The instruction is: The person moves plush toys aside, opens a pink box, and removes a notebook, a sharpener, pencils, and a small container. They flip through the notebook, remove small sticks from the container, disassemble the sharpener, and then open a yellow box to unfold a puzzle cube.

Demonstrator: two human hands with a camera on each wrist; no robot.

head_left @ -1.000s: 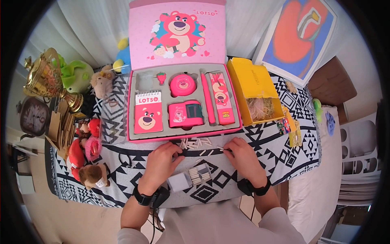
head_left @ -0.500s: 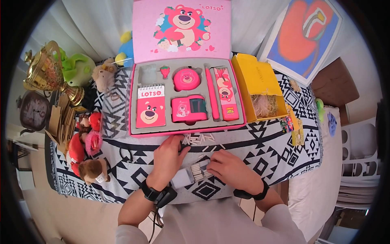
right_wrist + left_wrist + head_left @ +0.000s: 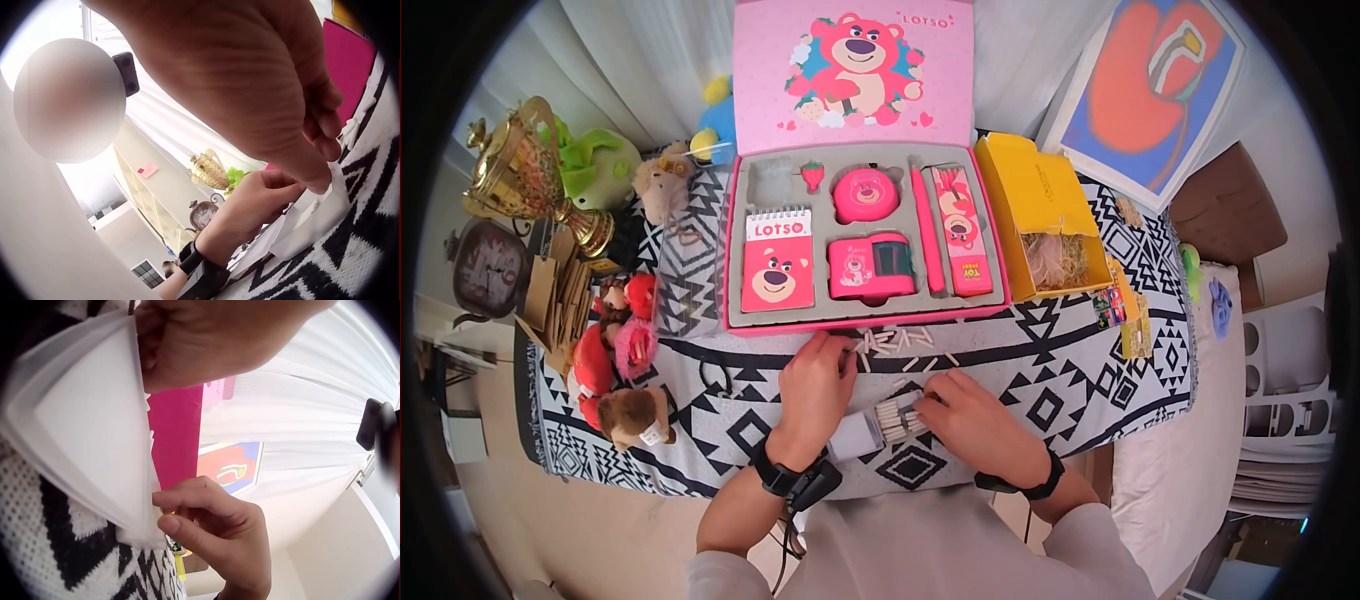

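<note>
My left hand point(image 3: 818, 378) has bent fingers at the left edge of a loose pile of small white sticks point(image 3: 892, 342). In the left wrist view, its fingertips are hidden behind a clear plastic case point(image 3: 94, 419). That case lies open on the patterned cloth, with a row of white sticks point(image 3: 890, 420) in its right half. My right hand point(image 3: 975, 418) is bent over the case's right side. In the left wrist view, its thumb and index fingertips point(image 3: 167, 524) are close together at the case edge; I cannot tell whether a stick is between them.
Behind the hands stands an open pink gift box point(image 3: 870, 318) with a notepad and stationery. A yellow box point(image 3: 1040, 215) is to its right. Plush toys point(image 3: 630, 415) and a gold trophy point(image 3: 520, 175) stand at left. A black loop point(image 3: 715, 378) lies on the cloth point(image 3: 1050, 400).
My right hand has moved left and toward my body, from the loose sticks to the case. The left hand stays by the pile. The head view has shifted slightly.
</note>
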